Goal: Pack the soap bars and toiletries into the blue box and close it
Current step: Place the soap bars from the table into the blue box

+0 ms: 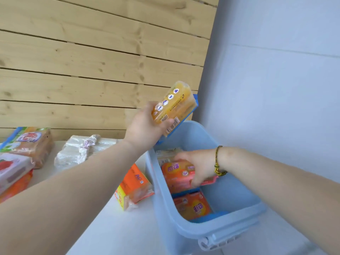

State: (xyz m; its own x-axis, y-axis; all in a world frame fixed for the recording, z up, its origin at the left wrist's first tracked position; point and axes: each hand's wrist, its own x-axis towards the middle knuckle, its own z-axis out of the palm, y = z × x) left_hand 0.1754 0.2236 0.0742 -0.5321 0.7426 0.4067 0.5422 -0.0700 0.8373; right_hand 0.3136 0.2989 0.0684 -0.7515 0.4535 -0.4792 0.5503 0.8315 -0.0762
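The blue box (239,203) stands open on the white table, at the right. My left hand (143,129) holds a yellow-orange soap pack (174,103) in the air above the box's far left corner. My right hand (198,166) is inside the box, gripping an orange-pink soap pack (176,176) that lies on other packs. Another orange pack (193,207) lies lower in the box. An orange and yellow soap pack (134,186) rests on the table just left of the box.
Several more packs are on the table's left: a green-and-tan soap pack (29,142), a white pack with red print (12,168) and a clear-wrapped white bundle (82,150). A wooden plank wall (92,61) rises behind; a pale wall (276,80) stands to the right.
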